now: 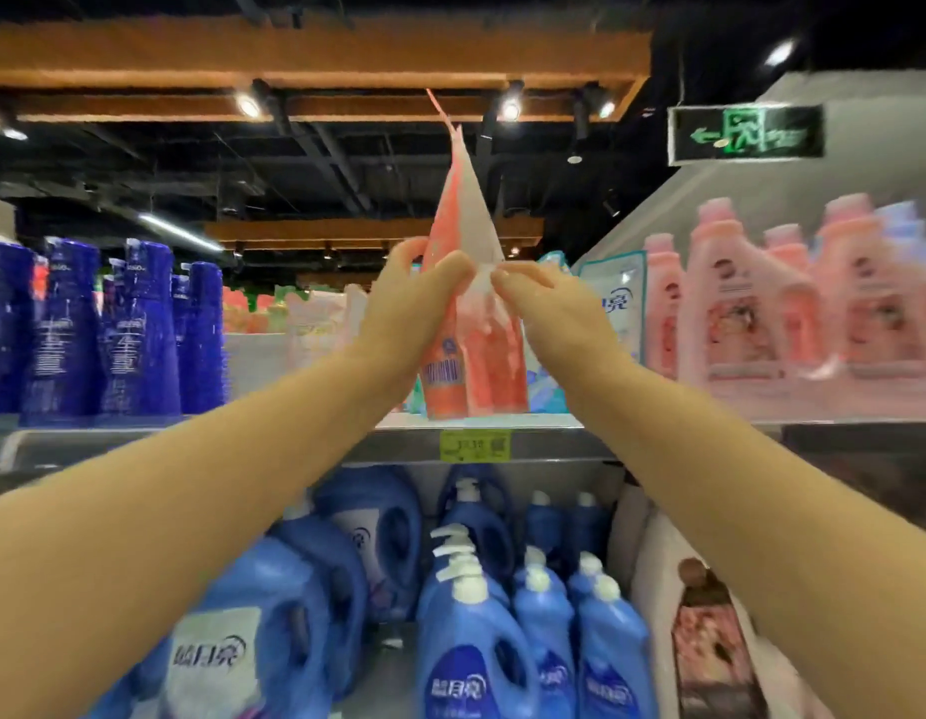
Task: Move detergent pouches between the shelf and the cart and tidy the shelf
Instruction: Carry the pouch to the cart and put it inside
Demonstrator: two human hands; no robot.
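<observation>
1. Item: pink detergent pouch (468, 350), upright, its base on the upper shelf (554, 443) below the grip
2. Grip: left hand (417, 303) wraps the left flank at mid-height; right hand (541, 298) pinches the edge opposite
3. Handling, judged: soft film, liquid weight low, limp flat top above the grip, probably slick
4. Best hold: both flanks, mid-body

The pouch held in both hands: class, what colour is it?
The pouch is coral pink with a white panel, clearest in the head view.
</observation>
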